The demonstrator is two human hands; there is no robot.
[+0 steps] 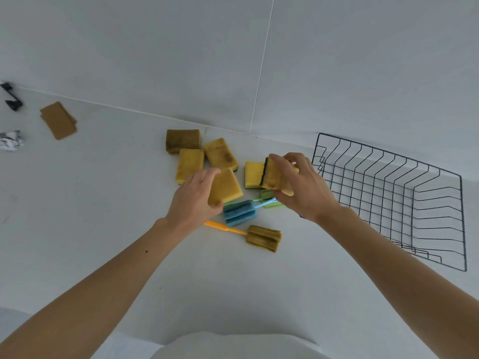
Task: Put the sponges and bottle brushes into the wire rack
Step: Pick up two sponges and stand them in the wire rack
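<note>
The right hand (302, 186) pinches a yellow sponge (276, 177) lifted off the counter at centre frame, just left of the wire rack (394, 200), which sits empty at right. The left hand (195, 200) closes thumb and fingers on another sponge (225, 186), apparently still resting on the white counter (103, 203). This looks like the first pickup; next comes a short carry rightward over the rack's near rim. Four sponges and three bottle brushes (241, 212) remain clustered around the hands, with open counter below.
</note>
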